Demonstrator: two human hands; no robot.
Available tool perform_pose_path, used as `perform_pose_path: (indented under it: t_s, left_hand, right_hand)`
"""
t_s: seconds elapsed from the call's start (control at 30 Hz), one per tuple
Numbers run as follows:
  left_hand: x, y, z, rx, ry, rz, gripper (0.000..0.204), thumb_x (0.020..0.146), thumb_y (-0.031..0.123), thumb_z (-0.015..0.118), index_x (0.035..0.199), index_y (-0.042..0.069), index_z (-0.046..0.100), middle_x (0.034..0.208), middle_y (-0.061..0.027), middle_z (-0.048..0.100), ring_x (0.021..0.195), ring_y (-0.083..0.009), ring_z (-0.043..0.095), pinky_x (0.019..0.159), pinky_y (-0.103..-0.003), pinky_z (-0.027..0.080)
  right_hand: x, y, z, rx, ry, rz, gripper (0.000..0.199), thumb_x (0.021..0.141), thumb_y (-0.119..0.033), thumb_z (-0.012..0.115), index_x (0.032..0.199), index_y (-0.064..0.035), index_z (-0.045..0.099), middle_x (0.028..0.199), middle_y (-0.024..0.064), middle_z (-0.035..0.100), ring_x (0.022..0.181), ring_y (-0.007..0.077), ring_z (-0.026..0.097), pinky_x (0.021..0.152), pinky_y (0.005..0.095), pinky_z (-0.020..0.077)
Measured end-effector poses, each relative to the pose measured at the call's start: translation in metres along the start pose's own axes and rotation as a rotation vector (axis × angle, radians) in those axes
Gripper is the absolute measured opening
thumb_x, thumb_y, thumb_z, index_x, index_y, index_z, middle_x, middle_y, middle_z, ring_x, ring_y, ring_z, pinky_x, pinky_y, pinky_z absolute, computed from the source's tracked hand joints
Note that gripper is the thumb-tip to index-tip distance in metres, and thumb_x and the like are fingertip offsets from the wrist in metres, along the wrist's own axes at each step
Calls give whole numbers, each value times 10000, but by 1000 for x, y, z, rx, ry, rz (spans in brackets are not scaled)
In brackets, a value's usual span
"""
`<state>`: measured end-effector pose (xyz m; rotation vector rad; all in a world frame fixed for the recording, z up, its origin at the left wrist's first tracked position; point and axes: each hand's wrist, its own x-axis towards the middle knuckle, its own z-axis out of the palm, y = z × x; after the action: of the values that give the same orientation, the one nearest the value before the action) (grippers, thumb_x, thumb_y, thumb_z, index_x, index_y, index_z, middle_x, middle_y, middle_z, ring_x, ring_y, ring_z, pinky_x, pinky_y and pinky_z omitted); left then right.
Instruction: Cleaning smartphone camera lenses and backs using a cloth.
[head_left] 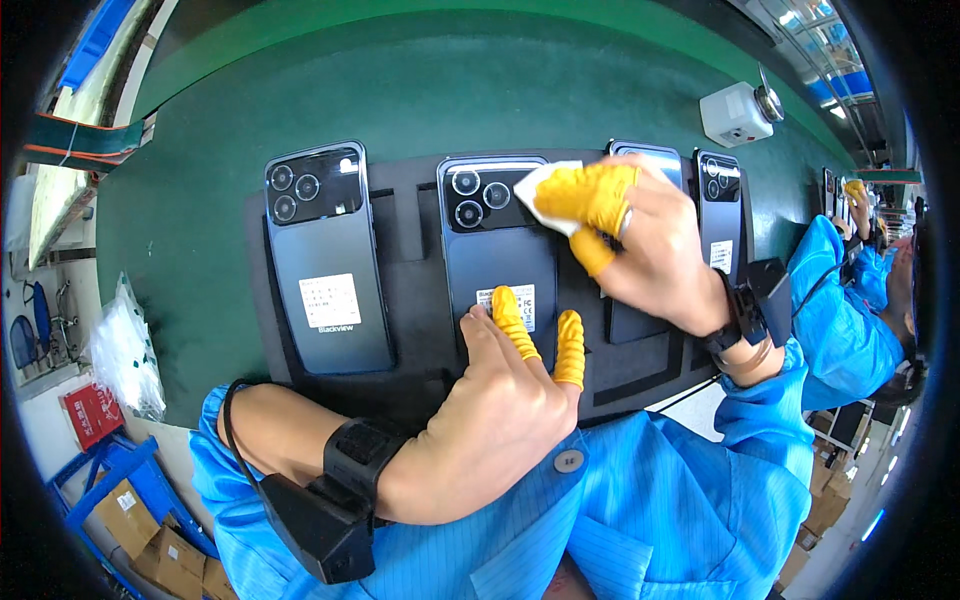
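Note:
A dark blue phone lies back side up in the black foam tray. Fingertips of my left hand rest on its white label, with yellow finger cots on two spread fingers. My right hand, also in yellow cots, pinches a folded white wiping cloth against the phone's glossy camera panel. To the left is another phone, camera side up. A third phone is partly hidden behind my right hand, and a fourth phone lies farther right.
A white dispenser bottle stands at the far right of the green tabletop. Clear plastic bags hang at the left edge, near a red box. A co-worker in a blue sleeve sits at the right.

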<state>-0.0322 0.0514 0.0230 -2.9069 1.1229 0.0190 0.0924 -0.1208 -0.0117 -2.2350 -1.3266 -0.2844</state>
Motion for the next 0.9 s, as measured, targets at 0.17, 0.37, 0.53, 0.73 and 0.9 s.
perform_pose_path:
  t_s: [0.17, 0.37, 0.53, 0.73, 0.9]
  left_hand:
    - [1, -1, 1, 17, 26, 0, 533, 706, 243, 566, 1189, 34, 650, 699, -249, 648, 804, -407, 673, 794, -421, 541]
    - [-1, 0, 0, 31, 8, 15, 534, 704, 241, 575, 1189, 28, 647, 684, -233, 642, 798, -410, 672, 801, -436, 544]
    - [-1, -1, 1, 6, 17, 22, 528, 709, 238, 580, 1188, 28, 647, 648, -209, 622, 816, -417, 677, 814, -445, 544]
    - [0, -1, 0, -17, 5, 8, 492, 700, 241, 593, 1138, 31, 668, 645, -201, 618, 821, -416, 679, 815, -452, 543]
    - [2, 2, 3, -19, 54, -48, 383, 672, 242, 615, 976, 29, 708, 652, -208, 621, 812, -416, 678, 805, -459, 541]
  right_hand:
    - [-13, -16, -8, 55, -58, -38, 266, 711, -46, 703, 977, -46, 702, 873, 94, 680, 796, 257, 652, 802, 398, 504]
    - [21, 5, -8, 0, 153, -59, 304, 716, -27, 709, 1019, -51, 693, 930, 111, 693, 878, 283, 664, 824, 374, 494]
    - [29, -1, 23, -20, 92, -77, 159, 628, -57, 694, 779, -42, 648, 705, 84, 607, 689, 271, 601, 745, 382, 479]
    - [24, -10, 29, -149, 116, -245, 195, 592, -123, 662, 773, -51, 658, 757, 50, 596, 771, 220, 595, 807, 379, 493]
    - [24, -10, 27, -155, 102, -366, 248, 593, -140, 636, 817, -42, 677, 881, 71, 651, 856, 228, 615, 858, 381, 498]
